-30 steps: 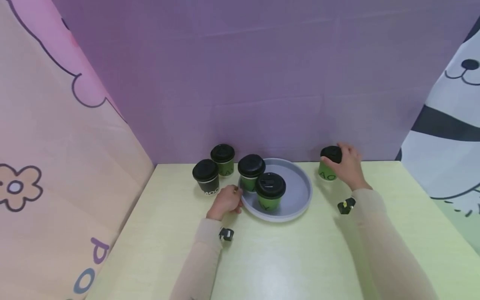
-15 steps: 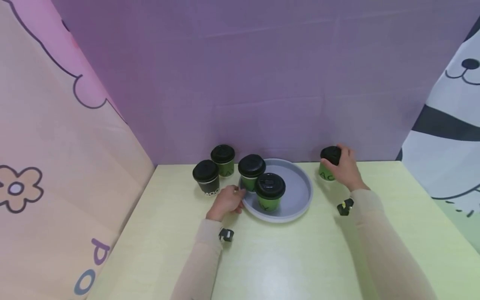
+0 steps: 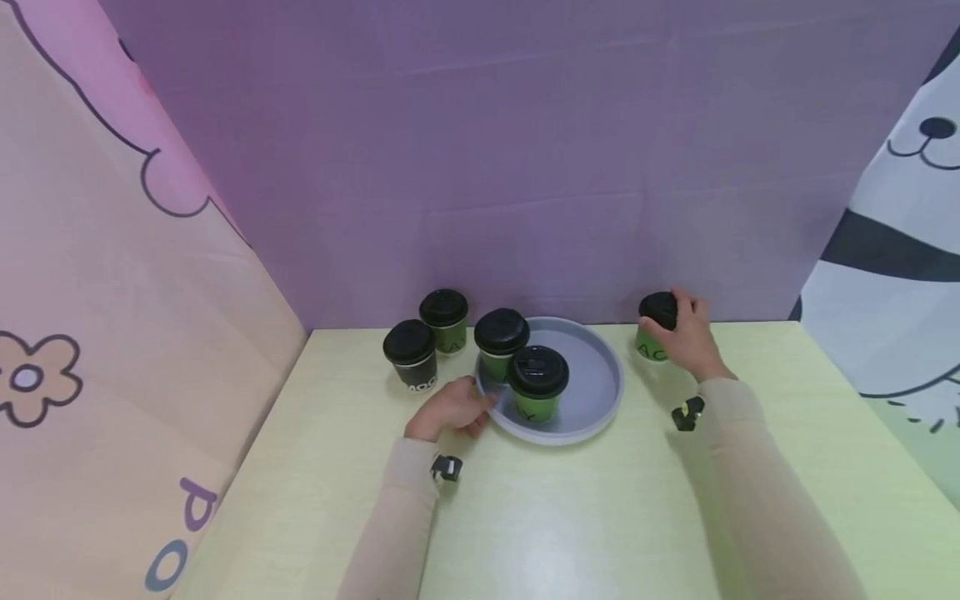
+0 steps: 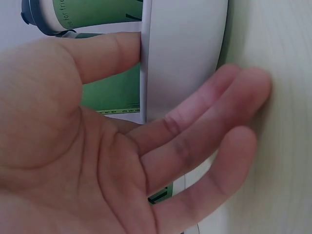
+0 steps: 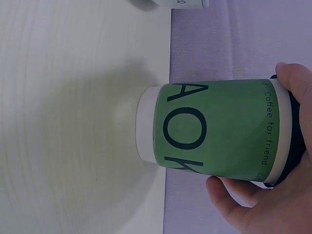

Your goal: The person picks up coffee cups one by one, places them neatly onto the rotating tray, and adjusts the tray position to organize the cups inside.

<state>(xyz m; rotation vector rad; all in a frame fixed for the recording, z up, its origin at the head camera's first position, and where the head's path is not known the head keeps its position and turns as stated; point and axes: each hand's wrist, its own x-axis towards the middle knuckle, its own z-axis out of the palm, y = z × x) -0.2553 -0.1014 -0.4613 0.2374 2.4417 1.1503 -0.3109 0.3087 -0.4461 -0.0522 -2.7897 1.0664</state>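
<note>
While right grip (image 3: pixel 688 337) holds, green cup (image 5: pixel 219 129) upright, between thumb (image 5: pixel 293 80) and fingers (image 5: pixel 226 200)

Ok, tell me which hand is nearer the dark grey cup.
Left. The left hand is close beside the dark grey cup, at the left edge of the tray; the right hand is across on the tray's far side, holding a green cup.

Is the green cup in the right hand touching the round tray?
Apart. The head view shows a strip of table between the green cup and the round tray.
</note>
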